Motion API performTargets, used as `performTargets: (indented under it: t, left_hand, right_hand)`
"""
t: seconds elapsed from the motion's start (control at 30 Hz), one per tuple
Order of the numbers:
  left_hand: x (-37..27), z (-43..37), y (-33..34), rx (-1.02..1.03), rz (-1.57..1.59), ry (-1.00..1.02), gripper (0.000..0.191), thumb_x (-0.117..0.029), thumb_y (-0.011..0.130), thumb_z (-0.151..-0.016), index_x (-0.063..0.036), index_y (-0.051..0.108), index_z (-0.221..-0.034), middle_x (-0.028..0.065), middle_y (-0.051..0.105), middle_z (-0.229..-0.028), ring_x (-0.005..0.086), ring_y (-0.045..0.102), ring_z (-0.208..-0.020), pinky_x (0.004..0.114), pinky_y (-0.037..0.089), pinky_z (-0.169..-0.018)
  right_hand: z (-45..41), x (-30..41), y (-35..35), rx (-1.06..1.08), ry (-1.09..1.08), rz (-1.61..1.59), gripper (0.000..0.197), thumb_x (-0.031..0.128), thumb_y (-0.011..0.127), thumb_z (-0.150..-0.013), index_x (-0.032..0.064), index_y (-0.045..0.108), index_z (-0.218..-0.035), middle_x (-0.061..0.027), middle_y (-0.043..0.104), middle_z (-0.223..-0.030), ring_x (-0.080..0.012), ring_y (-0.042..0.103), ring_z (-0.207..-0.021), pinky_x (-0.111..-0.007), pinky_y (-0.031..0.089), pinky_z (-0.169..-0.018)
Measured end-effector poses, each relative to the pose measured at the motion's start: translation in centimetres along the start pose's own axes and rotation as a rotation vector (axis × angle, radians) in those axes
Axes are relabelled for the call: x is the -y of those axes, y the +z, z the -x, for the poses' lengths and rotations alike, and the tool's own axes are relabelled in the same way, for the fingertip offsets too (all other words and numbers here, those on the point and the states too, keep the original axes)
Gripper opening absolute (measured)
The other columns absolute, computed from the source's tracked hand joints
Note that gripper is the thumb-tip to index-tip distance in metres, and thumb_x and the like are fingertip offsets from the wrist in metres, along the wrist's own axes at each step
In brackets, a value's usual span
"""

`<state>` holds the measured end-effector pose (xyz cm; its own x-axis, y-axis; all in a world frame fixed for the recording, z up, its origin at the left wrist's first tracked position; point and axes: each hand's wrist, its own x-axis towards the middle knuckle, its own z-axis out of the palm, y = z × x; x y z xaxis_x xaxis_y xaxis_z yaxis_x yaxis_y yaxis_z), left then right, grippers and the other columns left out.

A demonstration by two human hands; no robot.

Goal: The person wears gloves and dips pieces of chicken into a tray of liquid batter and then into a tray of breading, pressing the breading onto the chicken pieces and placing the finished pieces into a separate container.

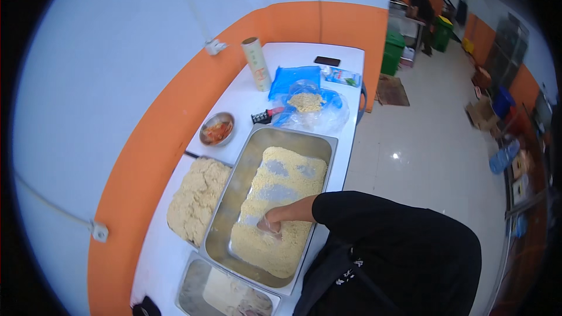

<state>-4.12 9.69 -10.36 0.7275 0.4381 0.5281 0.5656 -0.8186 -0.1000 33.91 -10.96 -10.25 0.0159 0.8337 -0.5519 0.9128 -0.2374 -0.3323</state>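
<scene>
My right hand (270, 224), in a clear plastic glove, reaches down into a large steel pan (223, 228). Its fingertips touch a layer of pale yellow crumbs (268, 252) and are partly hidden there. Bare patches of the pan's bottom show between the crumbs. Below the large pan stands a smaller steel pan (186, 287) with a whitish powder or batter (219, 289) in it. A blurred pinkish shape there, cut off by the lower edge, may be my left hand (254, 305). Left of the large pan, a heap of beige dough-like mass (195, 197) fills a tray.
Behind the pan lie a knife sharpener (262, 117), a plastic bag of crumbs (306, 102), a blue packet (296, 78) and a phone (327, 61). A film roll (257, 65) stands upright near a steel bowl (217, 129). A person (419, 6) bends over a far counter.
</scene>
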Motion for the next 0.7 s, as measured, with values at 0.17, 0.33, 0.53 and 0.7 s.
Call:
performTargets:
  t: [0.17, 0.33, 0.53, 0.7]
  left_hand:
    - [-3.7, -3.6, -6.6, 0.453, 0.295, -0.376, 0.044, -0.037, 0.042, -0.089, -0.0154, 0.048, -0.127, 0.0156, 0.047, -0.125, 0.0309, 0.038, -0.119, 0.044, 0.025, -0.101]
    - [-2.9, -4.6, -5.5, 0.160, 0.058, -0.010, 0.026, -0.025, 0.058, -0.077, -0.0147, 0.064, -0.100, 0.0095, 0.062, -0.097, 0.0283, 0.057, -0.088, 0.042, 0.045, -0.073]
    - [-3.1, -5.5, -9.2, 0.383, 0.339, -0.476, 0.028, -0.032, 0.058, -0.076, -0.0123, 0.065, -0.094, 0.0102, 0.063, -0.093, 0.0313, 0.057, -0.084, 0.041, 0.044, -0.073]
    - [-4.7, -6.8, -9.1, 0.357, 0.311, -0.519, 0.028, -0.034, 0.058, -0.076, -0.0113, 0.065, -0.091, 0.0096, 0.063, -0.089, 0.0298, 0.059, -0.082, 0.040, 0.045, -0.072]
  right_hand:
    - [1.1, -0.5, 0.9, -0.251, -0.126, -0.169, 0.039, 0.022, 0.076, -0.057, 0.0015, 0.065, -0.088, -0.0188, 0.065, -0.080, -0.0295, 0.062, -0.073, -0.039, 0.049, -0.066]
    - [5.2, 3.5, -7.0, -0.353, -0.040, -0.142, 0.043, 0.018, 0.072, -0.064, 0.0052, 0.058, -0.103, -0.0188, 0.060, -0.099, -0.0328, 0.057, -0.094, -0.038, 0.044, -0.085]
    - [9.5, 9.7, -12.3, -0.535, 0.161, 0.069, 0.050, 0.026, 0.065, -0.072, 0.0085, 0.051, -0.116, -0.0177, 0.061, -0.096, -0.0350, 0.057, -0.093, -0.040, 0.044, -0.083]
    - [12.0, 7.6, -5.8, -0.469, 0.005, -0.058, 0.077, 0.043, 0.067, -0.071, 0.0017, 0.037, -0.128, -0.0223, 0.050, -0.118, -0.0334, 0.048, -0.111, -0.037, 0.037, -0.094]
